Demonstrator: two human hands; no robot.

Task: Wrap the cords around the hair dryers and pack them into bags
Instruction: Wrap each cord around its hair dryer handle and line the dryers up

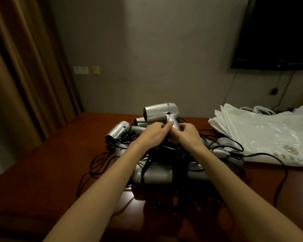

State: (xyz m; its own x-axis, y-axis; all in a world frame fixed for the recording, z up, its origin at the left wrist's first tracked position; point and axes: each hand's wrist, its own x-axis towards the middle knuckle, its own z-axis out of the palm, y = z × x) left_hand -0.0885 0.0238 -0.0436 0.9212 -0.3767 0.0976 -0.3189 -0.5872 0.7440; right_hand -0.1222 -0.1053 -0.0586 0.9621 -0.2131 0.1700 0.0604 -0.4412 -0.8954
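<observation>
While a brown curtain (16, 75) hung at far left, the silver hair dryers (118, 131) lay heaped on the wooden table (47, 163) among loose black cords (101, 159), none visibly wrapped. At centre, the left hand (153, 134) and right hand (188, 134) both curled round the handle of one raised dryer (160, 111). Rightward, the white bags (266, 135) lay flat, apparently unfilled; nearly all work remained.
</observation>
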